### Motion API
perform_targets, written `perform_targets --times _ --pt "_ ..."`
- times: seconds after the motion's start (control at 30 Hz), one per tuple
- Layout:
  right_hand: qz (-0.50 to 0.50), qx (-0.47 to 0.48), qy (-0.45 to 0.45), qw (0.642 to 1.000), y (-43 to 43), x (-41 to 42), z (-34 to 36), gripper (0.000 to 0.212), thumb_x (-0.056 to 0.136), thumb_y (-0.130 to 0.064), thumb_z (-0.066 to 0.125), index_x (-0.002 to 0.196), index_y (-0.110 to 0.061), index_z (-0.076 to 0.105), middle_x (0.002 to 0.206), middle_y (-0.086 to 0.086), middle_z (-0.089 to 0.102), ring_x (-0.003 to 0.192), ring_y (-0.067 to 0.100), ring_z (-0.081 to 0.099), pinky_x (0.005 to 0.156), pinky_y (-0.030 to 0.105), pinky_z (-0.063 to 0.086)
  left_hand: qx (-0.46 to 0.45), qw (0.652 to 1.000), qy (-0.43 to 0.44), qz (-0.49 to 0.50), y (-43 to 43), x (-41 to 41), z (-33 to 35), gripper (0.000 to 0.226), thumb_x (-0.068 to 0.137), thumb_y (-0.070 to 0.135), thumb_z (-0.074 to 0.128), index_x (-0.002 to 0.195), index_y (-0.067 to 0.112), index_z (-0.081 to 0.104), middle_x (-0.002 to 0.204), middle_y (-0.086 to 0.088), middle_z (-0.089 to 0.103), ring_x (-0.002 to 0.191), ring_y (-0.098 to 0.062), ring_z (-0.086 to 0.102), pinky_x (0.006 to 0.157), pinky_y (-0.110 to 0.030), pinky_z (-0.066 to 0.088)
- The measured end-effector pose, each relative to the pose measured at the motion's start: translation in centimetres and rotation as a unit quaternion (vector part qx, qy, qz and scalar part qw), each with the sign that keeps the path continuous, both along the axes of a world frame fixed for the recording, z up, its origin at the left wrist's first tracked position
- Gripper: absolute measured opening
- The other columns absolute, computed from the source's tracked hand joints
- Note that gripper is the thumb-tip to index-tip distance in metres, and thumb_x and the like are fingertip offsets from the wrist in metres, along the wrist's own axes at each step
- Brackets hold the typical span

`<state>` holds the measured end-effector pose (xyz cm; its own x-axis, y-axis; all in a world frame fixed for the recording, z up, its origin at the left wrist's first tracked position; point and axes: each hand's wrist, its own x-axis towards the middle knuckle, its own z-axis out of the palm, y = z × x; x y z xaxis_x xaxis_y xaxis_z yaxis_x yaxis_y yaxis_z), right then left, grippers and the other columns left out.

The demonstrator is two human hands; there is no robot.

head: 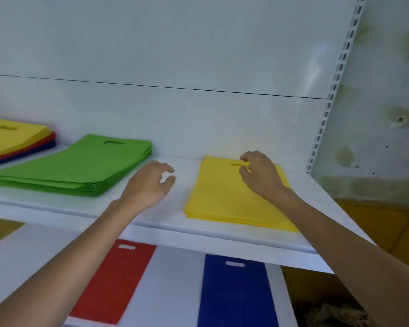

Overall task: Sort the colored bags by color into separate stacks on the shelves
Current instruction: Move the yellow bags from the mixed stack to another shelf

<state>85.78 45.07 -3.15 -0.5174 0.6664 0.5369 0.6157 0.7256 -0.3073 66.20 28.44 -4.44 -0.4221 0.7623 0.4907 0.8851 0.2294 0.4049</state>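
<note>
Fingers (246,157) of R hand (260,175) curl at handle slot of yellow stack (222,199), right end of upper shelf (57,206); grip unclear. L hand (147,185) loosely curled, holding nothing, btwn yellow & green stack (76,168).

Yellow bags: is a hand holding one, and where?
The left hand holds nothing. The right hand curls its fingers at the handle slot of the yellow bags; a grip cannot be told.

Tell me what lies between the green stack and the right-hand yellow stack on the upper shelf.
In the head view, only bare white shelf lies between the green stack and the yellow stack; the left hand is over that gap, holding nothing.
</note>
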Motion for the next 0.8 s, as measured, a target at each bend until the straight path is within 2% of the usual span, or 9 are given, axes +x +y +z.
perform_targets --times 0.13,0.27,0.4,0.47,0.53,0.63,0.8 --pt "0.151 0.006 0.021 0.988 -4.4 -8.7 1.1 0.034 0.089 -0.009 0.052 0.122 -0.003 0.054 0.119 0.015 0.056 0.108 0.029 0.054 0.094 0.035 0.040 0.060 0.991 0.040 0.111 -7.3 -4.7 1.8 0.028 0.085 0.017 0.059 0.111 0.012 0.065 0.107 -0.015 0.061 0.103 -0.031 0.056 0.086 -0.036 0.043" --pt "0.257 0.007 0.025 0.966 -11.3 -19.1 2.8 0.035 0.086 -0.007 0.053 0.121 -0.001 0.055 0.117 0.018 0.057 0.106 0.032 0.055 0.094 0.037 0.041 0.065 0.976 0.049 0.201 -16.9 -10.0 2.7 0.029 0.081 0.011 0.062 0.110 0.010 0.066 0.110 -0.014 0.060 0.107 -0.033 0.053 0.092 -0.035 0.038" --pt "0.351 0.007 0.046 0.935 -20.3 -28.0 3.3 0.029 0.086 -0.009 0.055 0.114 -0.001 0.059 0.112 0.018 0.061 0.102 0.030 0.058 0.091 0.032 0.039 0.071 0.965 0.010 0.252 -26.2 -14.7 2.3 0.024 0.083 0.010 0.060 0.106 0.015 0.065 0.110 -0.005 0.060 0.099 -0.021 0.056 0.086 -0.031 0.041" --pt "0.391 -0.007 0.051 0.919 -24.3 -31.6 3.0 0.025 0.087 -0.011 0.055 0.109 0.001 0.061 0.109 0.019 0.063 0.099 0.031 0.059 0.090 0.035 0.041 0.048 0.964 0.000 0.260 -30.3 -17.0 2.2 0.023 0.085 0.010 0.059 0.106 0.016 0.065 0.111 -0.002 0.060 0.092 -0.013 0.055 0.082 -0.027 0.042" --pt "0.414 -0.025 0.055 0.908 -27.5 -34.8 2.8 0.026 0.088 -0.013 0.055 0.110 0.000 0.061 0.108 0.017 0.063 0.100 0.031 0.059 0.088 0.038 0.044 0.038 0.963 -0.007 0.265 -33.7 -19.4 2.2 0.022 0.086 0.009 0.058 0.106 0.014 0.065 0.110 -0.003 0.060 0.090 -0.010 0.052 0.080 -0.025 0.040" --pt "0.417 -0.047 0.062 0.906 -30.7 -38.8 2.7 0.030 0.090 -0.015 0.054 0.117 -0.003 0.059 0.116 0.015 0.061 0.102 0.027 0.059 0.089 0.035 0.045 0.040 0.963 -0.012 0.267 -37.6 -22.9 2.1 0.020 0.087 0.010 0.058 0.103 0.019 0.064 0.106 -0.001 0.057 0.095 -0.011 0.052 0.080 -0.025 0.040" --pt "0.408 -0.069 0.064 0.908 -33.5 -43.6 2.3 0.031 0.092 -0.015 0.051 0.121 -0.004 0.056 0.118 0.012 0.059 0.101 0.023 0.058 0.087 0.031 0.047 0.046 0.965 -0.011 0.256 -40.3 -28.2 1.6 0.021 0.087 0.011 0.057 0.104 0.021 0.064 0.107 0.002 0.055 0.094 -0.010 0.051 0.079 -0.025 0.039"
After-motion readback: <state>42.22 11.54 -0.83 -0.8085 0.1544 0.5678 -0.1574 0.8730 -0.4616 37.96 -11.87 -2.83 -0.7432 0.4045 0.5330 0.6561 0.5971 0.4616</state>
